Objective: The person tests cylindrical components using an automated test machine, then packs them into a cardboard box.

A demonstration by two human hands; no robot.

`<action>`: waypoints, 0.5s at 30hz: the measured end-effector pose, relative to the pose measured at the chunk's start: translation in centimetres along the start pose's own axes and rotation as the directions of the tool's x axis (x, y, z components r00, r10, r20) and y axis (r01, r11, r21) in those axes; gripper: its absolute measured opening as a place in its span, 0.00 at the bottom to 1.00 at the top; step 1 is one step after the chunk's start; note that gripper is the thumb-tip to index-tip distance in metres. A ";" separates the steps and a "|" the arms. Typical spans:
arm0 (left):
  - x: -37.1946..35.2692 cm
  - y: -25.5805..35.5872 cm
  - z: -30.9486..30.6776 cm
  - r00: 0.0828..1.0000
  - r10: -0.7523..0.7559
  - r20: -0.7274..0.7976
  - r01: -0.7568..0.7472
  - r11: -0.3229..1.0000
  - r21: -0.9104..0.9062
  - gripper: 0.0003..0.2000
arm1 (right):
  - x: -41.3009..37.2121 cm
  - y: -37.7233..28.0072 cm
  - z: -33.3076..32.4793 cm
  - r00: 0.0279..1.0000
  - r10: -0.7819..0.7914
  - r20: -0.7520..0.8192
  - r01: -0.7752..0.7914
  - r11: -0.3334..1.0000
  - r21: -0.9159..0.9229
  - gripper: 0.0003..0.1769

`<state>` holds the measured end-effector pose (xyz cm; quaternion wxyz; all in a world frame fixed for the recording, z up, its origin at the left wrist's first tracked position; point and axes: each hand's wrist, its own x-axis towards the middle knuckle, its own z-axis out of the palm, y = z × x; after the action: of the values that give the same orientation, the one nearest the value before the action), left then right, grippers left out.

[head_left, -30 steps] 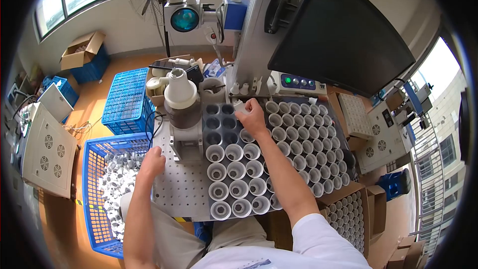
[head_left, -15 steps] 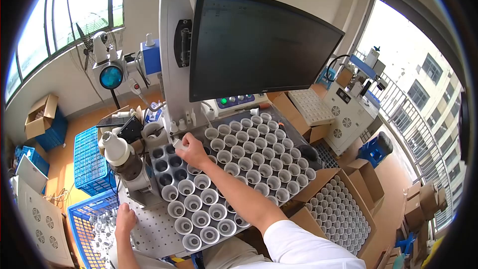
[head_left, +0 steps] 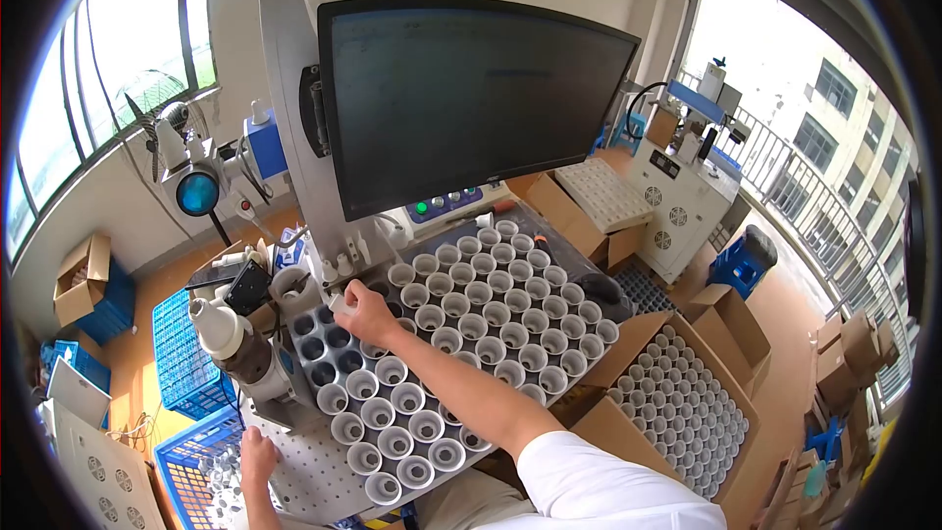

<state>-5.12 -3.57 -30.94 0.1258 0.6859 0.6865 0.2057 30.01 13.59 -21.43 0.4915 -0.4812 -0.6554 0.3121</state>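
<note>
My right hand (head_left: 365, 314) is closed round a small white part (head_left: 341, 307) above the upper left of the tray, next to its vacant dark holes (head_left: 324, 372). White cups (head_left: 471, 326) fill many holes to the right and below. My left hand (head_left: 258, 455) is closed near the edge of the perforated metal plate (head_left: 312, 476), beside the blue basket; whatever its fingers may hold is hidden. A grey and white machine head (head_left: 240, 344) stands between the hands, left of the tray.
A large monitor (head_left: 471, 98) hangs over the bench. The blue basket (head_left: 186, 447) holds small white parts at lower left. A cardboard box (head_left: 628, 358) full of white cups stands at right. A control box (head_left: 451, 208) sits behind the tray.
The camera view has turned, so the monitor and bench sit further left. My right hand stays at the upper left of the tray with the white part; my left hand remains near the basket.
</note>
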 end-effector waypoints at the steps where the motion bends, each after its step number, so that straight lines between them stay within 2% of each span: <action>1: 0.0 -0.6 0.4 0.999 0.034 0.001 -0.034 0.998 0.045 0.05 | 0.0 -0.1 0.0 1.000 0.002 0.000 -0.002 1.000 -0.001 0.18; 3: -0.2 -1.7 1.1 0.973 0.231 0.008 -0.222 0.922 0.317 0.05 | -0.1 -0.2 -0.1 1.000 0.008 0.005 -0.008 1.000 -0.001 0.18; 5: -0.4 0.5 -0.1 0.996 0.083 -0.043 -0.076 0.985 0.153 0.04 | -0.1 -0.4 -0.3 1.000 0.016 0.015 -0.016 1.000 0.000 0.18; 7: -0.4 0.4 0.0 0.995 0.092 -0.048 -0.083 0.983 0.166 0.04 | -0.1 -0.2 -0.2 1.000 0.003 0.009 -0.003 1.000 -0.003 0.19; 9: -0.2 -1.9 1.2 0.966 0.258 -0.001 -0.241 0.904 0.354 0.04 | -0.1 -0.2 -0.2 1.000 -0.002 0.007 0.002 1.000 -0.007 0.19; 12: -0.4 -1.3 0.8 0.962 0.272 -0.001 -0.253 0.896 0.364 0.04 | -0.2 -0.5 -0.3 1.000 0.002 0.007 -0.002 1.000 -0.005 0.19; 15: -0.4 0.1 0.2 0.997 0.061 -0.056 -0.056 0.995 0.084 0.04 | -0.1 -0.7 -0.4 1.000 0.007 0.008 -0.007 1.000 -0.002 0.18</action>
<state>-4.93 -3.94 -31.06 0.0716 0.7041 0.6773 0.2009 30.19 13.20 -20.73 0.4872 -0.4826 -0.6561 0.3149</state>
